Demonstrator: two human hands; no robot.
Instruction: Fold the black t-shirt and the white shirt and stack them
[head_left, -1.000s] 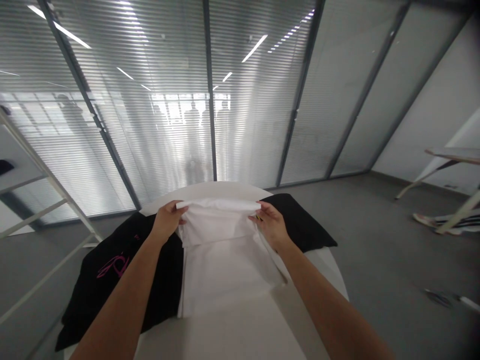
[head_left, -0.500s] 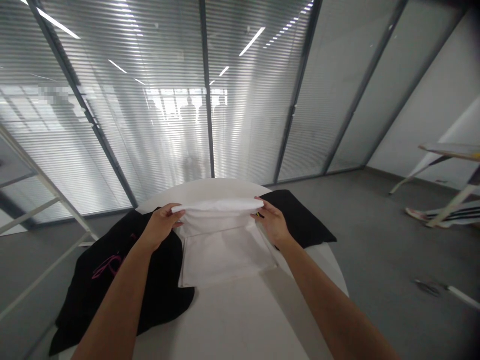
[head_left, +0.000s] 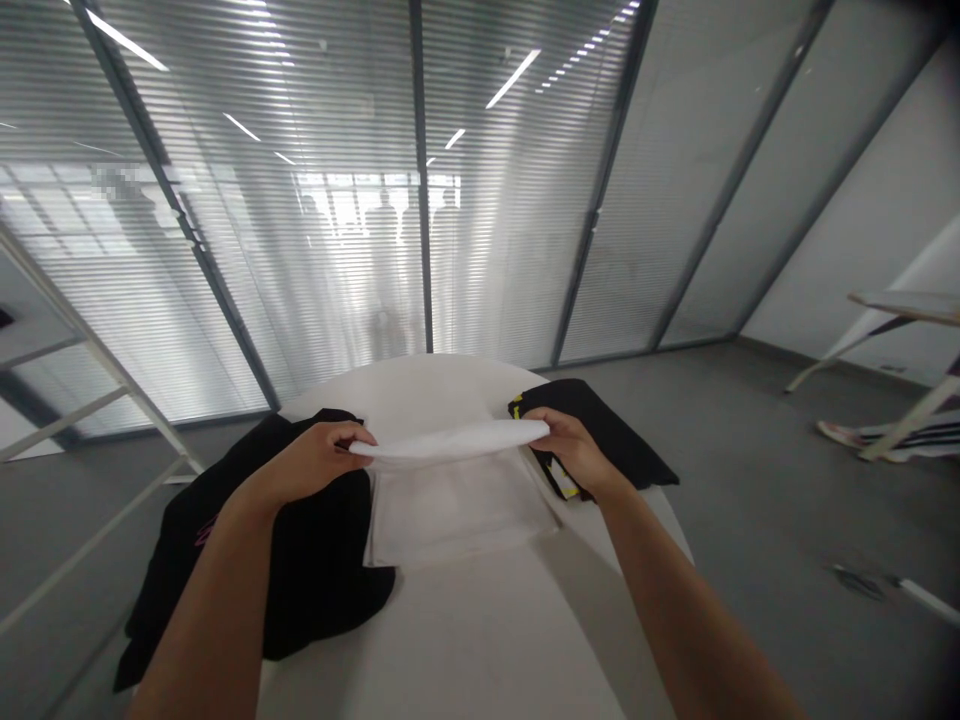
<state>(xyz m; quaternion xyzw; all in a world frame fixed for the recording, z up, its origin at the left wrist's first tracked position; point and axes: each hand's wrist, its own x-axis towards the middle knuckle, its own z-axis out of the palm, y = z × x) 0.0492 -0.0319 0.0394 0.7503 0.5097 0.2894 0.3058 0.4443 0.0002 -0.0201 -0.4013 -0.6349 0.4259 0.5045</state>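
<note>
A white folded cloth [head_left: 457, 510], apparently a garment, lies on the round white table [head_left: 480, 640]. Its far part is lifted as a smooth folded edge stretched between my hands. My left hand [head_left: 330, 455] pinches the left end of that edge, beside a black garment [head_left: 322, 560] with pink print. At the opposite end, my right hand [head_left: 566, 445] grips the edge with thumb and fingers. A folded black cloth [head_left: 607, 430] with yellow and white markings lies behind and beside my right hand.
A glass partition with blinds [head_left: 360, 260] stands behind the table. On the left is a pale metal frame [head_left: 127, 380]. Another table [head_left: 907, 305] stands to the right, with striped fabric [head_left: 911, 437] below it on the grey floor.
Both hands have brought the raised edge of the white cloth nearer to me and lower, over its flat part. More of the right black cloth's yellow and white markings now shows.
</note>
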